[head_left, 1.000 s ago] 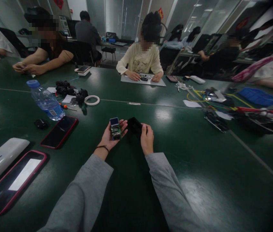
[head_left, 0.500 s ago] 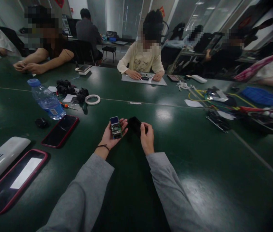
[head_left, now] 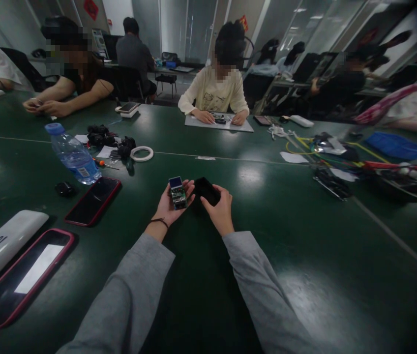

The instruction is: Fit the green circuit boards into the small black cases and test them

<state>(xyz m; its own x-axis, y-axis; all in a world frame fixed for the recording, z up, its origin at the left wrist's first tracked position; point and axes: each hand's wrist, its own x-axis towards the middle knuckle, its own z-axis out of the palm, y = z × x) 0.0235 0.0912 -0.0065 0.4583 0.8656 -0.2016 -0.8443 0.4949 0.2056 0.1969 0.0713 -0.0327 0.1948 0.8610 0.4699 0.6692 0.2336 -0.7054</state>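
Observation:
My left hand [head_left: 169,206] lies palm up over the dark green table [head_left: 304,255] and holds a small green circuit board with a blue screen [head_left: 177,192]. Just to its right, my right hand [head_left: 220,211] grips a black plastic cover [head_left: 206,190], tilted toward the board. The two parts are close together but apart. Both arms wear grey sleeves, and a thin black band circles my left wrist.
A water bottle [head_left: 73,155], a red-cased phone [head_left: 93,200], a pink-cased phone [head_left: 18,278] and a white box [head_left: 4,245] lie to the left. Tape roll [head_left: 141,153] and black parts sit beyond. Cables and tools [head_left: 344,162] crowd the right. People sit across the table.
My right hand has turned and shifted its grip, bringing the black cover slightly left toward the board. My left hand has stayed almost still.

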